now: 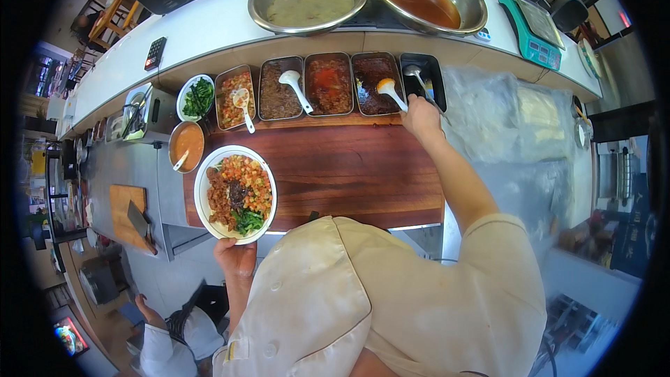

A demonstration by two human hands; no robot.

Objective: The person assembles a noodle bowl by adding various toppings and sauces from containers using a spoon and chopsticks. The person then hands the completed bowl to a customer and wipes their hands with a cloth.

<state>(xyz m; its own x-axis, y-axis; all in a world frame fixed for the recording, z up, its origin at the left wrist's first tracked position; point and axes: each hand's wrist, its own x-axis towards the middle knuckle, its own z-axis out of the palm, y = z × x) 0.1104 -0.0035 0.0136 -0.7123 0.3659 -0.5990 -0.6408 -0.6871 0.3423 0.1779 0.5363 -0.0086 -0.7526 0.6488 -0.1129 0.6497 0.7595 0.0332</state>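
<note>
My left hand (237, 256) holds a white bowl (199, 193) from below at its near rim. In the bowl lie diced orange vegetables, minced meat, a dark sauce and chopped greens. My right hand (421, 116) is stretched forward and closed on the handle end of a white spoon (392, 94), whose orange-stained head is over the metal tray of dark chili sauce (372, 81). To its right, a black tray (439, 70) holds a metal ladle (413, 70). Trays of red sauce (328, 78), minced meat (272, 94) and diced vegetables (225, 86) stand to the left.
A bowl of greens (198, 98) and a pot of orange sauce (189, 141) stand at the left of the wooden board (340, 167). Two steel basins (309, 23) (476, 15) and a scale (542, 47) are behind. A cleaver (138, 218) lies left; another person (172, 340) is lower left.
</note>
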